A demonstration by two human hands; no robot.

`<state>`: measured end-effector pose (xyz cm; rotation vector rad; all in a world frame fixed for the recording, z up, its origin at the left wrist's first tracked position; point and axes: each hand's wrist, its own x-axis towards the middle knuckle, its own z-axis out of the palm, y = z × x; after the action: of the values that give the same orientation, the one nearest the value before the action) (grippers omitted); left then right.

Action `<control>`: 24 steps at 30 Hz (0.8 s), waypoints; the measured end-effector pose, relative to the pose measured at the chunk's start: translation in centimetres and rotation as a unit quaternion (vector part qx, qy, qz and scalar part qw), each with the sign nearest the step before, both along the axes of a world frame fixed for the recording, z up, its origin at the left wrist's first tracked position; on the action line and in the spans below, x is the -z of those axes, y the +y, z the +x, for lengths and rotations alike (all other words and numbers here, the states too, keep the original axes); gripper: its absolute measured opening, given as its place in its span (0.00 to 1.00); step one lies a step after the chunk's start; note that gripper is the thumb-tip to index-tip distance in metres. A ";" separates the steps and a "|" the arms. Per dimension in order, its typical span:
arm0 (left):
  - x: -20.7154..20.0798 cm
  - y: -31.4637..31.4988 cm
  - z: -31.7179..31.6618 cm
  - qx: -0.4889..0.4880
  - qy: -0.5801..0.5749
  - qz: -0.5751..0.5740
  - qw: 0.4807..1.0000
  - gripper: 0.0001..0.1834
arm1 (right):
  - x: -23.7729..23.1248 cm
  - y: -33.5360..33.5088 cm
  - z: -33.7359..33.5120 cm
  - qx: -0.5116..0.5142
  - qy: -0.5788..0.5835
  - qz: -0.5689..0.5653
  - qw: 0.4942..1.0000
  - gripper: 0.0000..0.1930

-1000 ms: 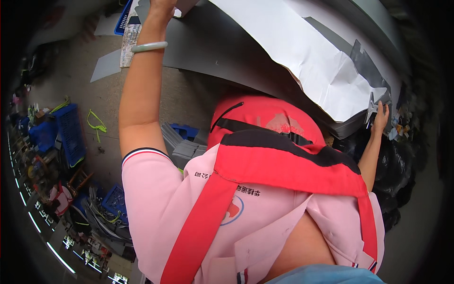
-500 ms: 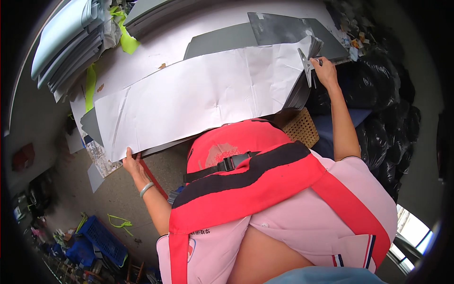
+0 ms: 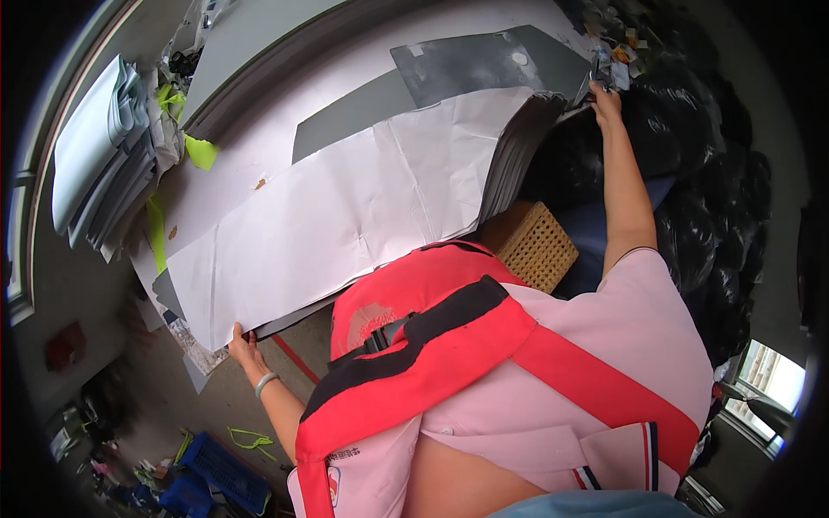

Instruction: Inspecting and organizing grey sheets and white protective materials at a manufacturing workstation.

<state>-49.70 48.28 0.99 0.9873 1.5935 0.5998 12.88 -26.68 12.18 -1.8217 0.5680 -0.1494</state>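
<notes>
A long stack of sheets with a white top layer (image 3: 345, 198) lies across the table in front of me, grey layers showing at its right end. My left hand (image 3: 248, 350) is closed on its near left corner, thumb on top. At the right, beyond the stack's end, my right hand (image 3: 606, 102) is closed around a metal spring clamp (image 3: 597, 67). The clamp is small and partly hidden by my fingers. It sits beside the corner of a dark grey sheet (image 3: 471, 69) lying behind the stack.
Folded pale-blue sheets (image 3: 91, 142) are piled at the far left, near yellow-green strips (image 3: 155, 229). Black plastic bags (image 3: 682, 155) fill the right side. A woven tan basket or stool (image 3: 540, 250) stands under the stack's right end. Blue crates (image 3: 224, 470) sit on the floor.
My right hand has moved the clamp away from the stack's right end, up and to the right. The stack's end now shows its fanned layers. My view has shifted a little.
</notes>
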 end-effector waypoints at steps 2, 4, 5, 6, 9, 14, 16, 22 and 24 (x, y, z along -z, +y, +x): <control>1.2 0.5 2.1 0.019 -0.032 -0.038 0.999 0.16 | 1.5 -4.0 2.4 0.074 -0.012 0.183 0.980 0.19; -0.1 0.8 -0.1 0.003 -0.027 -0.032 0.999 0.17 | 3.9 -1.3 4.3 0.036 0.030 0.111 0.993 0.31; -0.4 0.8 -0.3 -0.003 -0.025 -0.032 0.999 0.17 | 4.9 0.0 5.0 0.049 0.036 0.049 0.997 0.41; -0.6 0.8 -0.4 -0.010 -0.024 -0.034 0.999 0.16 | 5.3 1.6 5.7 0.057 0.040 -0.015 0.997 0.50; -1.5 0.0 -0.6 0.014 -0.014 -0.053 0.998 0.14 | 4.5 1.8 7.5 -0.065 0.048 -0.179 0.980 0.58; -0.9 -3.5 3.1 0.050 -0.041 -0.069 0.996 0.14 | -1.0 -0.3 11.0 -0.100 -0.186 -0.386 0.898 0.28; -2.0 -3.1 3.8 0.039 -0.046 -0.069 0.996 0.17 | -1.3 4.8 9.5 -0.159 -0.232 -0.291 0.914 0.22; -3.9 0.1 1.2 -0.066 -0.272 0.015 0.960 0.27 | -2.6 36.1 -13.3 -0.571 -0.160 -0.173 0.787 0.17; -3.1 2.4 1.2 -0.101 -0.271 0.082 0.954 0.25 | -1.2 39.7 -20.6 -0.710 -0.253 -0.253 0.606 0.22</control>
<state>-48.51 50.66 4.06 0.6966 1.1685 1.0588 -7.71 13.00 13.35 -2.0968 -1.5384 0.3030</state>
